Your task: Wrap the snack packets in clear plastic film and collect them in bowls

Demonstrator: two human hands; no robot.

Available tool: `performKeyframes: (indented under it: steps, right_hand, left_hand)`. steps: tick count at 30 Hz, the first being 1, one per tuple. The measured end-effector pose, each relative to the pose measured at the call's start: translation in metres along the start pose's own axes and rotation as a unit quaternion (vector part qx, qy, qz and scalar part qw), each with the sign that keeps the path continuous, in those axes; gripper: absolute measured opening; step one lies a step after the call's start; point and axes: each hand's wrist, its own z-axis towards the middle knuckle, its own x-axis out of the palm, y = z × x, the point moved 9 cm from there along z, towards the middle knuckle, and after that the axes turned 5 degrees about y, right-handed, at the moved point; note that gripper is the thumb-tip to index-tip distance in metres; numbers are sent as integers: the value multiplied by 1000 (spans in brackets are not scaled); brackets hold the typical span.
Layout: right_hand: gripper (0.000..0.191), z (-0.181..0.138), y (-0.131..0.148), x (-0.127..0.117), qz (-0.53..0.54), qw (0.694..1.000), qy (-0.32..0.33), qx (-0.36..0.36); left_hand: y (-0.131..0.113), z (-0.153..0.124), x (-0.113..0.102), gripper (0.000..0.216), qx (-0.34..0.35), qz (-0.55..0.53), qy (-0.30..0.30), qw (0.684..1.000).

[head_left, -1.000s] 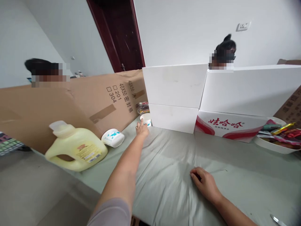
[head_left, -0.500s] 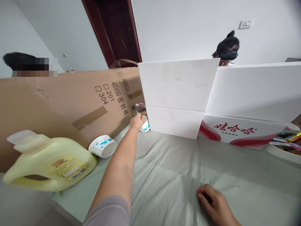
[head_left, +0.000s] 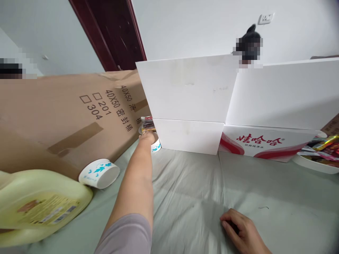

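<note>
My left arm stretches forward to the corner between the brown carton and the white panel. There my left hand is at the rim of a white paper cup with blue leaf prints. Its fingertips are hidden, so whether it grips anything does not show. Just behind it lies a small pile of shiny packets. My right hand rests on the pale green cloth, fingers loosely curled, with nothing visible in them.
A second paper cup lies on its side by the brown carton. Nearer is a yellow detergent jug. A white panel stands ahead, with a red-and-white box to its right. A white tray of colourful packets sits far right. Two people's heads show beyond.
The view has swung so that most things sit further left. My left hand stays beside the upright cup, with less of its fingers showing. My right hand has hardly moved.
</note>
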Motion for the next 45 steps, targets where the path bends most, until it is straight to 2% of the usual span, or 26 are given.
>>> performKeyframes:
  steps: [3, 8, 17, 22, 24, 27, 29, 32, 35, 37, 41, 45]
  right_hand:
    - [28, 0, 1, -1, -5, 1000, -8, -1]
    - [26, 1, 4, -3, -22, 1000, -12, -9]
    - [24, 1, 10, -7, -45, 998, -26, -21]
    - [25, 0, 11, -4, -78, 996, -28, -35]
    - [35, -2, 17, 0, -91, 994, -27, -58]
    - [58, -7, 41, 10, -124, 987, -11, -105]
    - [67, -10, 62, 16, -148, 981, 8, -125]
    - [57, -11, 86, 18, -177, 977, 32, -114]
    - [31, -16, 85, 7, -210, 975, 43, -65]
    - [22, -23, 72, -8, -224, 973, 38, -36]
    - [19, -41, 33, -59, -239, 970, -32, 38]
    - [21, -50, -4, -107, -238, 958, -98, 125]
  left_hand:
    - [15, -16, 1, 42, -15, 33, 34, 999]
    - [26, -62, -2, 34, 11, 69, 52, 996]
    - [8, -162, -5, 34, 47, 82, 69, 993]
    - [-33, -231, -3, 33, 94, 77, 67, 990]
    - [-59, -261, 1, 33, 120, 73, 62, 988]
    - [-105, -303, 10, 32, 153, 69, 53, 984]
    - [-133, -327, 14, 32, 175, 64, 52, 981]
    - [-164, -352, 17, 31, 202, 57, 57, 976]
    - [-175, -366, 17, 33, 223, 24, 62, 972]
    - [-173, -373, 16, 34, 246, -33, 63, 967]
    - [-161, -387, 12, 30, 284, -141, 41, 948]
    - [-155, -398, 19, 30, 301, -169, 27, 938]
